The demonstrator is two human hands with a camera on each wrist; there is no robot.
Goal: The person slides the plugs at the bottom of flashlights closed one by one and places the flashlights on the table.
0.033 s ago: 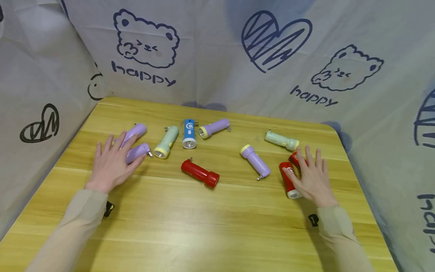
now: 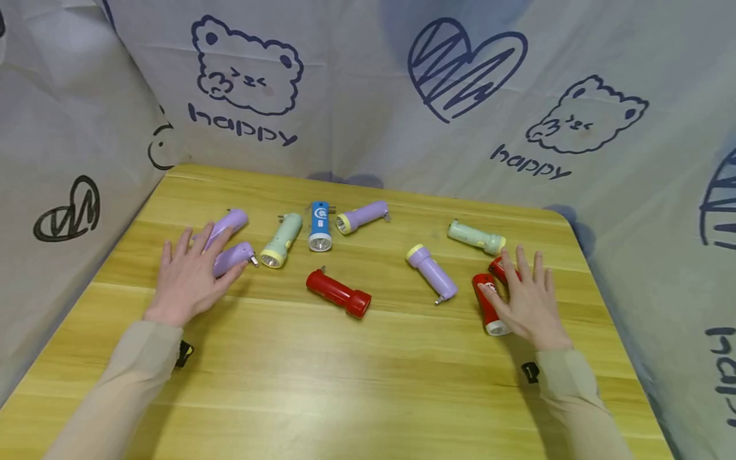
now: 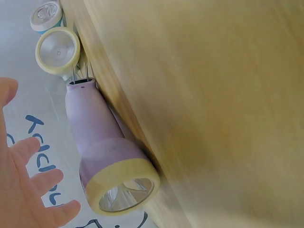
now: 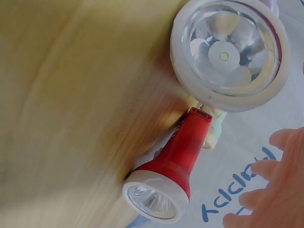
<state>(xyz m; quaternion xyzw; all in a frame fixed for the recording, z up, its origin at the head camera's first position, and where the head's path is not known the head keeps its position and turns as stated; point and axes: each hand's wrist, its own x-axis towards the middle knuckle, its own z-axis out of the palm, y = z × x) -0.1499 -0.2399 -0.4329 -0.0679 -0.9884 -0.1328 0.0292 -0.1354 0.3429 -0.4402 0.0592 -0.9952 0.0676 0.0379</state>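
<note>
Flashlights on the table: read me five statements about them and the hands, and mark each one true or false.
1. The left hand is nearest two purple flashlights. True.
2. The right hand grips a blue flashlight. False: the right hand has its fingers spread, near two red flashlights.
3. The blue flashlight lies between a green flashlight and a purple one. True.
4. The middle red flashlight stands upright. False: it lies on its side.
5. Two green flashlights are on the table. True.

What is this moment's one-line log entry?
left hand: over two purple flashlights, holding nothing | right hand: over two red flashlights, holding nothing | blue flashlight: on table
</note>
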